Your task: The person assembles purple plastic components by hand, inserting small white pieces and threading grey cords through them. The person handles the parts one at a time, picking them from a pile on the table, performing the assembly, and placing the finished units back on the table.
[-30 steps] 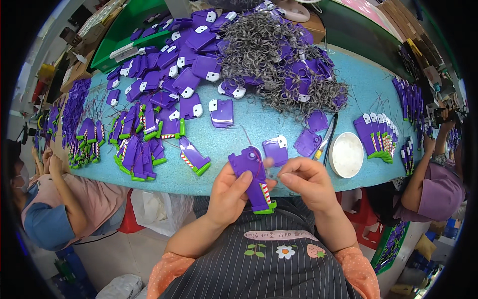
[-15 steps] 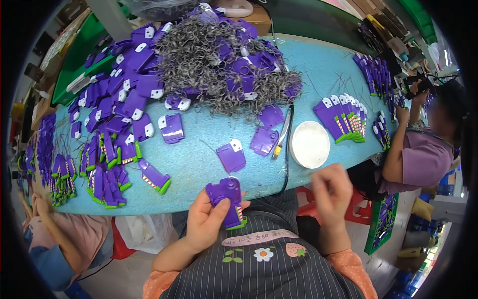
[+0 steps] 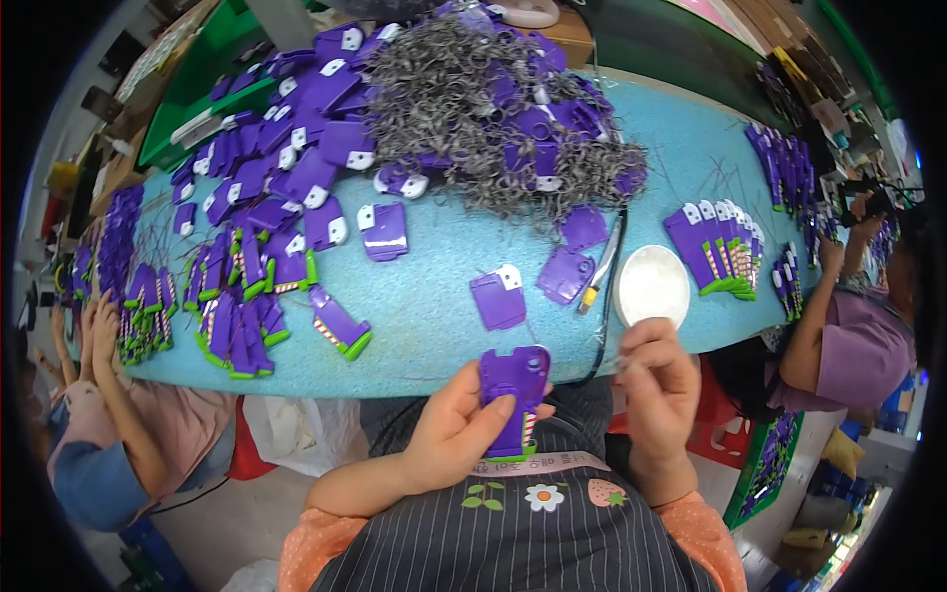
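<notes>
My left hand [image 3: 449, 429] grips a purple plastic piece [image 3: 508, 400] in front of my apron, thumb on its face. The piece has a striped red-and-white edge and a green foot. My right hand [image 3: 659, 395] is closed in a pinch at the near rim of a round white dish [image 3: 651, 281]; whatever its fingertips hold is too small to make out. Beyond the held piece, a purple plate with a white end [image 3: 499, 298] lies on the blue table [image 3: 424, 331]. Two loose purple plates [image 3: 565, 274] rest left of the dish, beside a yellow-tipped knife [image 3: 597, 281].
A big heap of grey curly wires [image 3: 454, 109] and purple parts [image 3: 296, 138] covers the far side. Fanned striped pieces [image 3: 718, 252] lie right of the dish, a pile of green-footed pieces [image 3: 242, 311] at left. Co-workers sit on the left [image 3: 138, 434] and right [image 3: 838, 335].
My right hand has shifted up to the dish's near rim, its fingers pinched. The held purple piece now appears farther right and more upright. The whole view has swung slightly.
</notes>
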`<act>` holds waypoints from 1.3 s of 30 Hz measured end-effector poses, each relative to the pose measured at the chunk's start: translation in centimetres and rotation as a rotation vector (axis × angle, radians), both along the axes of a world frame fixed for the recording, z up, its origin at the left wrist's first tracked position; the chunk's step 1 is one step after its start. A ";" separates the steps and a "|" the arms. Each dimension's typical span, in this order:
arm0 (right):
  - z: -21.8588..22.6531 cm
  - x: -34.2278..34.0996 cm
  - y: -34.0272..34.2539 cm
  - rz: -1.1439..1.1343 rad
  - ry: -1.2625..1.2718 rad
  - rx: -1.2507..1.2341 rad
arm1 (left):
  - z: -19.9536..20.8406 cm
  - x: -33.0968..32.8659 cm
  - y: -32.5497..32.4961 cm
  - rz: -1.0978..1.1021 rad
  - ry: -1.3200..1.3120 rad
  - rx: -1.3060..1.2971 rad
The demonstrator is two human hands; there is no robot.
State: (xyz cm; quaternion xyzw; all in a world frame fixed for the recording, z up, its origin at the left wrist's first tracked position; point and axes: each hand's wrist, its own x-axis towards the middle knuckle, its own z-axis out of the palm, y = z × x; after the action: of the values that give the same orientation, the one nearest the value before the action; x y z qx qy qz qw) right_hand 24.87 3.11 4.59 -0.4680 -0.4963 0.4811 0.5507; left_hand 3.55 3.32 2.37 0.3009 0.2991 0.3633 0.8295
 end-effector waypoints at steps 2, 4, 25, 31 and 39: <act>-1.4 -1.7 0.3 0.123 0.037 0.037 | 0.5 -0.1 -0.1 0.011 0.016 0.023; -1.8 -2.8 0.4 0.192 0.085 -0.001 | 0.9 -0.1 -0.4 0.046 0.001 0.051; -2.0 -2.0 2.2 0.619 0.534 -0.616 | -0.5 -2.4 -0.8 -0.161 -0.145 0.038; -2.2 -5.4 0.5 0.350 -0.226 -0.044 | -1.4 -1.1 -2.3 0.246 0.558 0.487; -2.1 -6.1 0.3 0.217 -0.368 0.075 | -1.1 -1.0 -1.1 0.268 0.894 1.121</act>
State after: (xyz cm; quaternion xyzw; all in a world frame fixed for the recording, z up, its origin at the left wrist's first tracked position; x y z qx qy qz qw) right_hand 18.73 3.45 2.46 -0.4709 -0.6536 0.4252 0.4126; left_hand 2.53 2.24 1.27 0.7608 0.4126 0.4027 0.2979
